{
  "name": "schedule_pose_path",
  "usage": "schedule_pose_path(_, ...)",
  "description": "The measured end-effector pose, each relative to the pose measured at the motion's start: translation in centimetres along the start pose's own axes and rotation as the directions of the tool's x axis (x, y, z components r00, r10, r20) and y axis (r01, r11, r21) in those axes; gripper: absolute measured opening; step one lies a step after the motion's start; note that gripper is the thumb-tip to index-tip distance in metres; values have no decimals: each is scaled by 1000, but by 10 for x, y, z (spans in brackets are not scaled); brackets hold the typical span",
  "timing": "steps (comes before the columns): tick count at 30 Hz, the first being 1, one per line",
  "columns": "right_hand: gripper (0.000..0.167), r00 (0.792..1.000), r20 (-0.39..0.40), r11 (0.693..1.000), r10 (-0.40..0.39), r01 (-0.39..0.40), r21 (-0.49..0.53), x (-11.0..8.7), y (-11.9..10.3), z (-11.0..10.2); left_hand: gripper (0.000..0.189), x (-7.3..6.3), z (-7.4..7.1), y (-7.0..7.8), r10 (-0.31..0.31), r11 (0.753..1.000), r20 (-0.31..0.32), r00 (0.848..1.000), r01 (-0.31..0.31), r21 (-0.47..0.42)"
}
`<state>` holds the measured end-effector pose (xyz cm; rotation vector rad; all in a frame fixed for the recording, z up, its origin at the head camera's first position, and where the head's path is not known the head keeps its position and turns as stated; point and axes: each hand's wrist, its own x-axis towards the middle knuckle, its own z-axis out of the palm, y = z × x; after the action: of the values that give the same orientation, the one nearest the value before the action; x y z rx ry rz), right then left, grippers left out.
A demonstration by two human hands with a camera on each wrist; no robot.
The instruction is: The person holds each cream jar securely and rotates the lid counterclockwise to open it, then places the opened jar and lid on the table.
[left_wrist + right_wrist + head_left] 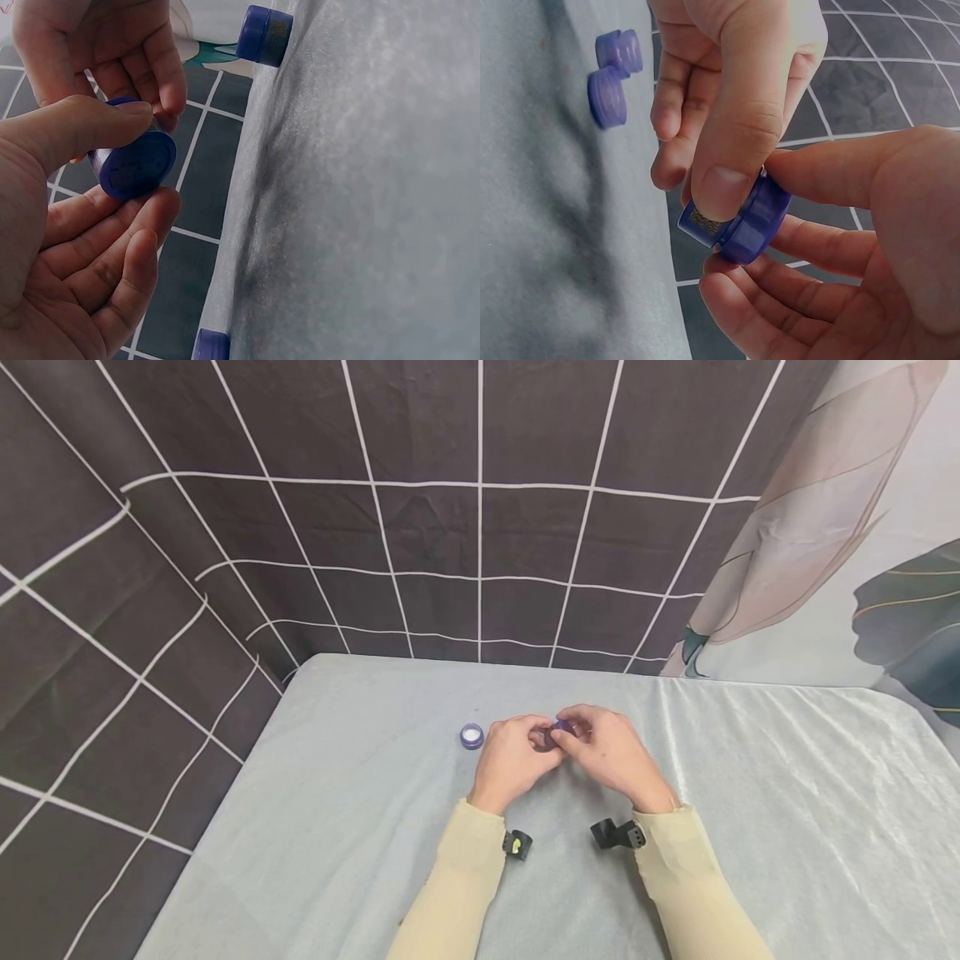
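Observation:
Both hands hold a small dark purple jar [757,225] between them, just over the table in the head view. My left hand [517,756] grips its narrower part, the thumb lying across a speckled label in the right wrist view. Around the wider, smooth end curl the thumb and fingers of my right hand [606,747]. In the left wrist view a round flat face of the jar [142,166] shows below the left thumb. Left of the hands, a round purple container [472,736] with a white centre sits on the table.
Pale velvety cloth covers the table [337,760]. A purple jar [265,35] stands on it in the left wrist view. Two purple pieces, one ridged [619,52] and one round [607,99], sit close together in the right wrist view. A dark gridded curtain [420,527] hangs behind.

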<state>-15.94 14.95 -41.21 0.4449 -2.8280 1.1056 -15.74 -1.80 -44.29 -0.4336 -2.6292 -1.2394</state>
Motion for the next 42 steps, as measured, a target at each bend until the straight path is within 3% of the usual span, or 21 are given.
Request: schedule_pose_path(42,28,999,46,1000,-28,28,11,0,-1,-2,30,0,-1,0,-26,999,21,999,27,-19)
